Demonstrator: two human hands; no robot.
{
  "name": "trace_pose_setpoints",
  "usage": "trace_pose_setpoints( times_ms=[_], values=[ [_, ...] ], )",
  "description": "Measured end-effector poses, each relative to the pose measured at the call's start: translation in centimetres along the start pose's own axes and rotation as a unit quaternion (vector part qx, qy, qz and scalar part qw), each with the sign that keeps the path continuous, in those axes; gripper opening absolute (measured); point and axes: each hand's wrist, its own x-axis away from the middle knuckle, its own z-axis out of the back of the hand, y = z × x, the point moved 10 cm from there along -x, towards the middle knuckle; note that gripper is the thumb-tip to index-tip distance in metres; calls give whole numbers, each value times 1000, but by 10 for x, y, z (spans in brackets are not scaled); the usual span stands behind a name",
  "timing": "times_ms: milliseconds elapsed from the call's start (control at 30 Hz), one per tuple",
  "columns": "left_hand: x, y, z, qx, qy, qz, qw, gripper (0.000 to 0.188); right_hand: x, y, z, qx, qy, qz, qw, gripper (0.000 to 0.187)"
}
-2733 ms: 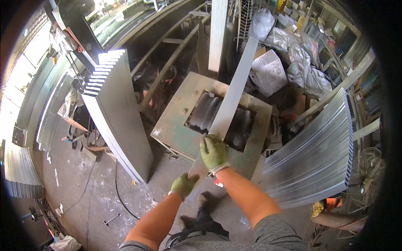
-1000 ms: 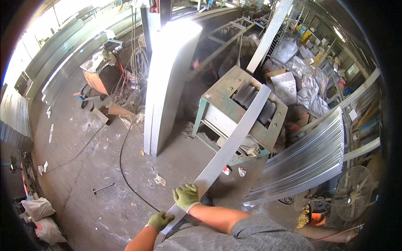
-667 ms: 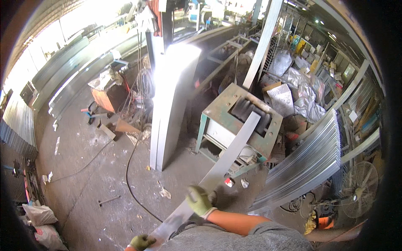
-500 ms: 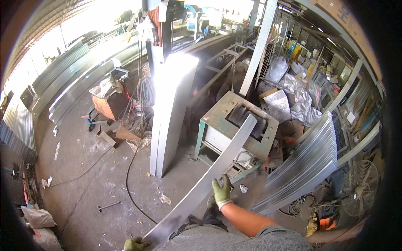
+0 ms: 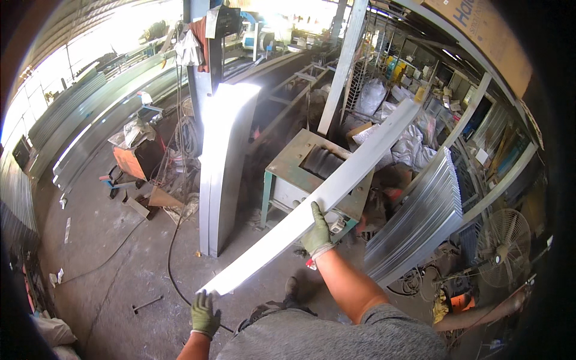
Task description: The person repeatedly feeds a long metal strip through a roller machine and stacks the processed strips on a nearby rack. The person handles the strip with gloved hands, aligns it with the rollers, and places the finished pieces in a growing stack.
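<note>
Cluttered workshop — both gloved hands' fingers seemingly grasping a metal strip [image 5: 312, 198] slanting lower-left to upper-right.

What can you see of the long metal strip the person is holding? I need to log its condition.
The metal strip is a long, narrow, gently curved sheet of shiny pale metal, glaring in the light. It slants from lower left to upper right, passing over the green machine table. The gloved left hand is at its near end; the gloved right hand grips its edge partway along. No dents show.
</note>
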Motion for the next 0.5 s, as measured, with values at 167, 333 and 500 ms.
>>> trace_pose_setpoints(
  times_ms=[167, 333, 500],
  values=[
    [-44, 25, 12, 118, 25, -53, 991, 73, -10, -50, 5, 42, -16, 16, 999, 56],
    [-91, 44, 130, 150, 218, -131, 955, 61, -1, -112, -34, 450, 72, 198, 868, 40],
    [-103, 49, 242, 37, 329, -139, 933, 66, 7, -42, -102, 652, -16, 143, 744, 45]
  ],
)
